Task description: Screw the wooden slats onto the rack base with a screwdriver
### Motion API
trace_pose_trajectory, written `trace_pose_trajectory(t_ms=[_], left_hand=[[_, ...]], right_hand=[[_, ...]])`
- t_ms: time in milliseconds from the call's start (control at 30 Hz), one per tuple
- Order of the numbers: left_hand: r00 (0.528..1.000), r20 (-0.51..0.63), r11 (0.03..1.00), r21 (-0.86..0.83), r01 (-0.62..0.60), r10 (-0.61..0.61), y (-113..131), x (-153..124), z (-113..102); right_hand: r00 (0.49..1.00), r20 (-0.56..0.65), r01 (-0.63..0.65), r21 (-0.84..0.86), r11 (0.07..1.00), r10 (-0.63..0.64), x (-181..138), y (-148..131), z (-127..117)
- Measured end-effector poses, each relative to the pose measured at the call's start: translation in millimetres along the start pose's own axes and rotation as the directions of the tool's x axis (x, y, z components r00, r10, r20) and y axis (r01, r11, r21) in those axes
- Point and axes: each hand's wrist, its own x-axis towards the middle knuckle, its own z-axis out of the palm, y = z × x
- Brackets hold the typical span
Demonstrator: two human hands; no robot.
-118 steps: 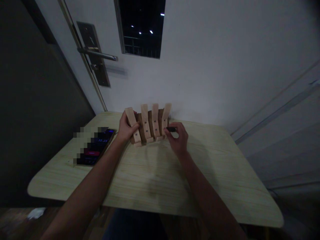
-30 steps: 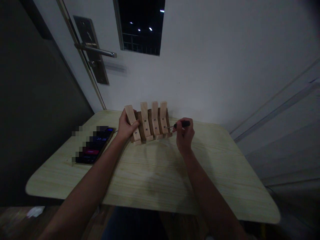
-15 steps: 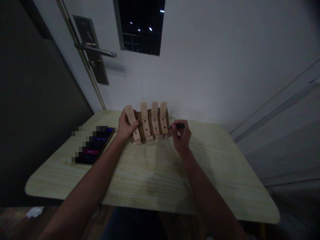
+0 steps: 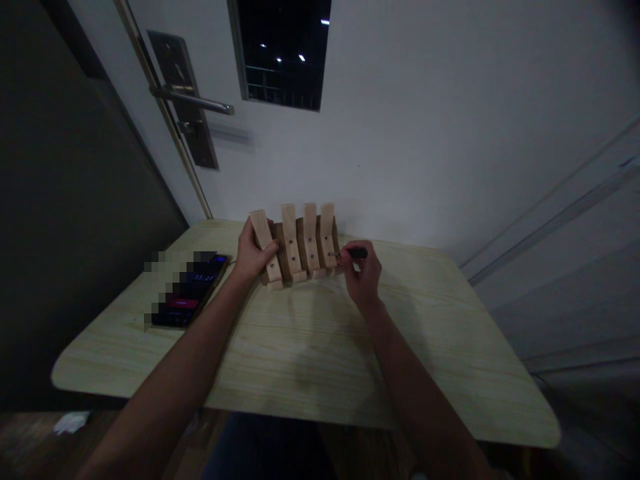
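a phone lies left of the wooden rack, door behind.

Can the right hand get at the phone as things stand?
Probably not directly: the right hand holds a black-handled screwdriver, and the wooden rack and left forearm lie between it and the phone.

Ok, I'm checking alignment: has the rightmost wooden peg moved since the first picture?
Yes: the rightmost peg has swung its top left, judged against the door window.
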Motion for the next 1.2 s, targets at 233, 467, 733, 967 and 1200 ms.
trace_pose_trajectory(t_ms=[233,467,733,967,1200], left_hand=[[1.000,0.005,1.000,0.015,0.004,-0.004,0.3,-0.5,-1.2],[1.000,0.010,1.000,0.003,0.010,-0.010,0.9,-1.1,-1.4],[1.000,0.004,1.000,-0.002,0.012,-0.012,0.1,-0.9,-1.1],[1.000,-0.004,1.000,-0.010,0.015,-0.015,-3.5,-2.3,-1.2],[0.999,-0.019,0.999,-0.009,0.039,-0.039,-3.6,-3.7,-0.8]], right_hand=[[0.997,-0.009,0.081,-0.063,0.995,-0.081,1.3,-1.5,1.0],[0.982,-0.091,0.159,-0.094,0.983,-0.168,4.6,-5.7,1.1],[0.977,-0.024,0.211,-0.036,0.977,-0.212,-0.4,-0.8,-1.9],[0.975,-0.068,0.200,-0.124,0.972,-0.210,-0.6,-0.4,0.2],[0.974,-0.030,0.223,-0.080,0.971,-0.226,0.2,-6.9,-2.1]])
